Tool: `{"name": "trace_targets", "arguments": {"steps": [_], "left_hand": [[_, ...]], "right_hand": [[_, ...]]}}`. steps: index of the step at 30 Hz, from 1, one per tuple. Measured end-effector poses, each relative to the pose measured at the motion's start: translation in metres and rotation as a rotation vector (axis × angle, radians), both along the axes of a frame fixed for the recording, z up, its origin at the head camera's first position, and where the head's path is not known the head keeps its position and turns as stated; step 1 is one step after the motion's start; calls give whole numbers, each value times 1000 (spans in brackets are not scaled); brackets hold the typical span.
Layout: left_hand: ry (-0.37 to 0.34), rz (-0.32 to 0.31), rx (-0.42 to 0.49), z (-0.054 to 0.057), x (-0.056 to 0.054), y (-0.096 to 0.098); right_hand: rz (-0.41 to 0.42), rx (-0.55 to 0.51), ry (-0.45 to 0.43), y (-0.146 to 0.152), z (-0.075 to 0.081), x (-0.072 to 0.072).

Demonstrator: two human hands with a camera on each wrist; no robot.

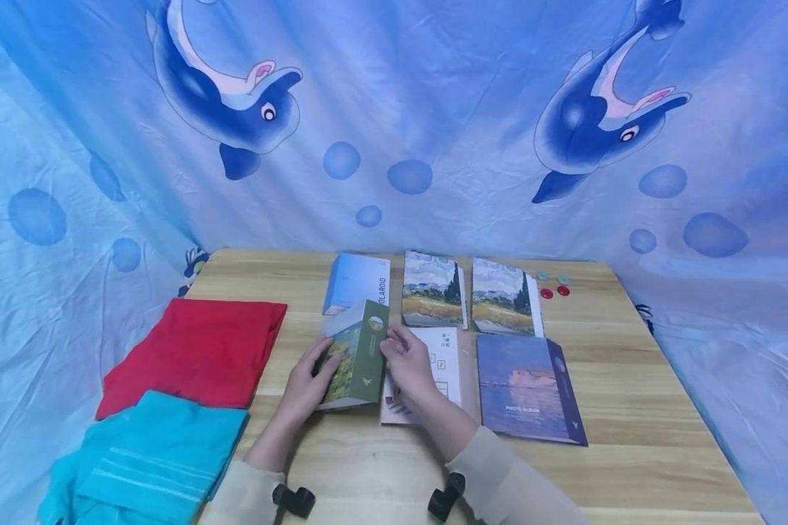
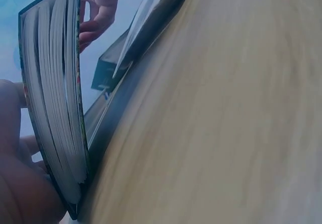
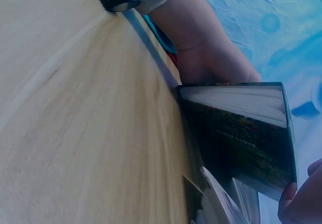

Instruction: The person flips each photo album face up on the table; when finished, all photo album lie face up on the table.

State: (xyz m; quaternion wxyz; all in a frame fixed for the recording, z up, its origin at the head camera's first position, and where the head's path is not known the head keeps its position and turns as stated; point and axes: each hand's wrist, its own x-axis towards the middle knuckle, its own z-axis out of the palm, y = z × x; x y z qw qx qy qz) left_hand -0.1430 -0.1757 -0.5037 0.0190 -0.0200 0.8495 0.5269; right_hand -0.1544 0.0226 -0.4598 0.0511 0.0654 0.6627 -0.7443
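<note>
A green-spined photo album [image 1: 361,357] stands tilted off the table at the left of the other albums. My left hand [image 1: 308,379] grips it by its left side, thumb across the cover. On the spine side, my right hand [image 1: 410,361] pinches the edge, above a white album [image 1: 449,408] with small printed frames. Page edges of the held album [image 2: 53,93] show in the left wrist view, between slightly spread covers. In the right wrist view, its dark front cover [image 3: 236,138] bears lettering, and the right fingertips [image 3: 288,199] touch its corner.
Behind lie a blue Polaroid album [image 1: 357,281] and two landscape-painting albums [image 1: 430,292]. A purple photo album [image 1: 519,386] lies to the right. Red and green discs [image 1: 547,293] sit at the back right. Folded red cloth [image 1: 197,350] and turquoise cloth [image 1: 157,459] are at left.
</note>
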Motion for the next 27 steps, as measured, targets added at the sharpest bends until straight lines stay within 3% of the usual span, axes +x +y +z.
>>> {"name": "trace_targets", "arguments": {"steps": [8, 13, 17, 21, 24, 27], "left_hand": [[-14, -3, 65, 1, 0, 18], [-30, -15, 213, 5, 3, 28], [12, -38, 352, 15, 8, 33], [58, -89, 454, 33, 13, 36], [30, -105, 511, 43, 15, 35], [11, -111, 501, 49, 15, 28]], "right_hand": [[25, 11, -10, 14, -1, -5], [46, 10, -30, 16, 4, -3], [66, 11, 4, 11, 10, 0], [100, 1, 71, 7, 15, 4], [130, -13, 100, 5, 17, 6], [160, -25, 110, 2, 13, 4]]}}
